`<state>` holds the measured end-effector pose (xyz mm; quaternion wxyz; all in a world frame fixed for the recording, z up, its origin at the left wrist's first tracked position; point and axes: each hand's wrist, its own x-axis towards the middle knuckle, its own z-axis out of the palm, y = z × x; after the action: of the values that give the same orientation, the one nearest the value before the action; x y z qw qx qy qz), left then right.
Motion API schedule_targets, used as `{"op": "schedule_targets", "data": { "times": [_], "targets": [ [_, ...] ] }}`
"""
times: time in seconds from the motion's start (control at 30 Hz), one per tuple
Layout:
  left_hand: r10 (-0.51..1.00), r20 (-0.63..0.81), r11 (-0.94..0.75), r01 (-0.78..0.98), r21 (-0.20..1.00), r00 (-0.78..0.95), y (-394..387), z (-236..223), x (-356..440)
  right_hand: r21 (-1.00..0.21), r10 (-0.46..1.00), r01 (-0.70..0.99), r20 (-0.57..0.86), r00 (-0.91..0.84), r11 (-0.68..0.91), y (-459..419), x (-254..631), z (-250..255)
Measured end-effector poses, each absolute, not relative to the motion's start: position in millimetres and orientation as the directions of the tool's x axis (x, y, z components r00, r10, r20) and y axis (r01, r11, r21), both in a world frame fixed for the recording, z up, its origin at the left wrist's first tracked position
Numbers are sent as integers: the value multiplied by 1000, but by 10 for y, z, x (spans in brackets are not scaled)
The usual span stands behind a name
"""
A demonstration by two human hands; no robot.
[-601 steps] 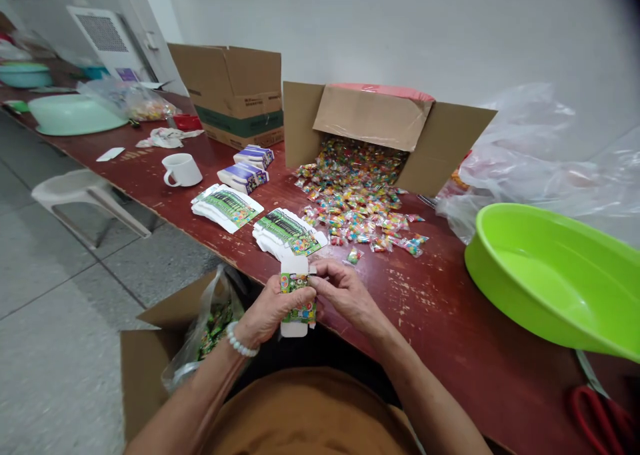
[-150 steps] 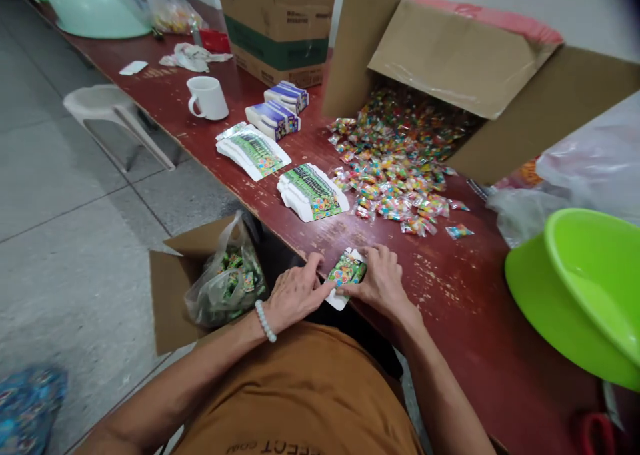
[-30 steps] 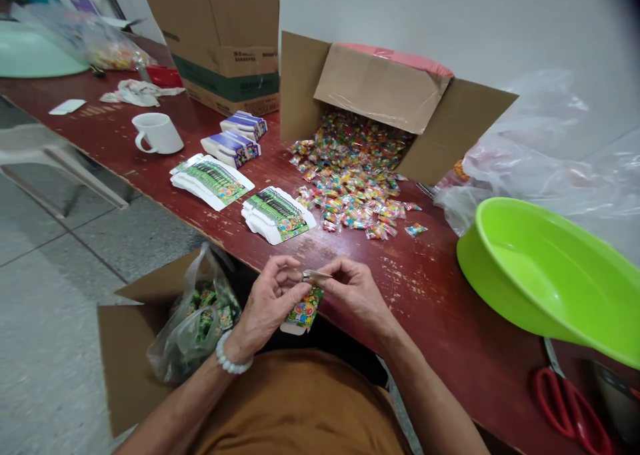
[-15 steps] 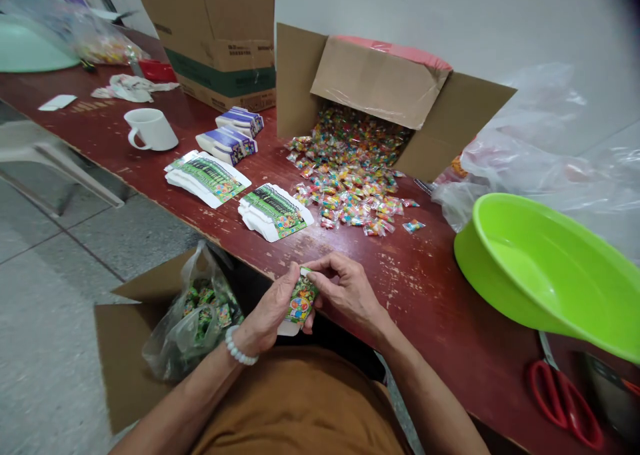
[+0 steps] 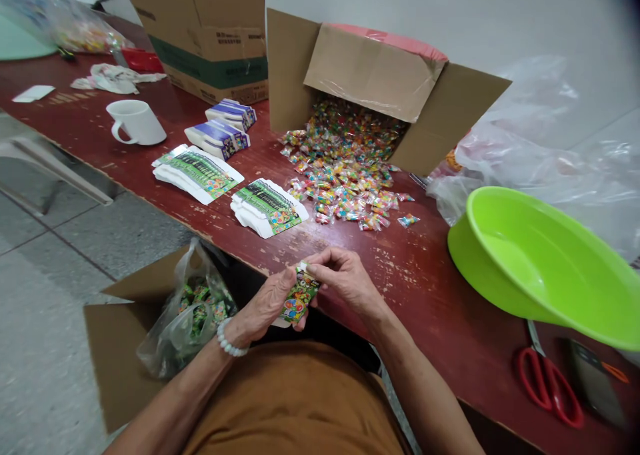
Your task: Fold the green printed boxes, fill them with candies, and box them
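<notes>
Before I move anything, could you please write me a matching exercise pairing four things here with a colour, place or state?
Things:
1. small carton
2. mug
3. scissors
4. candies

Matches:
A. red handles
B. heaped in and before an open box
C. in the left hand, with the right hand at its top end
D. white

Pairs: 1-C, 2-D, 3-A, 4-B

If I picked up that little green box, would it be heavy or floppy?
The little green box is probably light, since its white end flap looks like thin card. It's likely stiff: the printed front looks flat in the left hand. A squeeze might dent that thin card.
</notes>
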<state>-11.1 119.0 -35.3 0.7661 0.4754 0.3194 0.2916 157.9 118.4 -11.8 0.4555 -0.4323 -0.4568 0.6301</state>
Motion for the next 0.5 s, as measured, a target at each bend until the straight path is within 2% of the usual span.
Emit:
{"op": "schedule_targets", "data": {
  "times": [0.17,0.33,0.4,0.5],
  "targets": [
    [783,-288,448,-180,876,551,1143,-346,-86,-995,972,-69,-48,-228,-66,1130,1597,-133],
    [775,-298,458,-170,872,557,1116,-366,-76,-969,968,160,152,-200,186,1058,1665,-157],
    [758,-290,445,-139,885,584,1132,-365,-73,-976,977,156,127,-174,154,1061,1680,-176],
    [737,-275,417,-96,904,617,1172,-346,-67,-998,971,-51,-27,-239,-41,1090,1682,-198]
  ]
}}
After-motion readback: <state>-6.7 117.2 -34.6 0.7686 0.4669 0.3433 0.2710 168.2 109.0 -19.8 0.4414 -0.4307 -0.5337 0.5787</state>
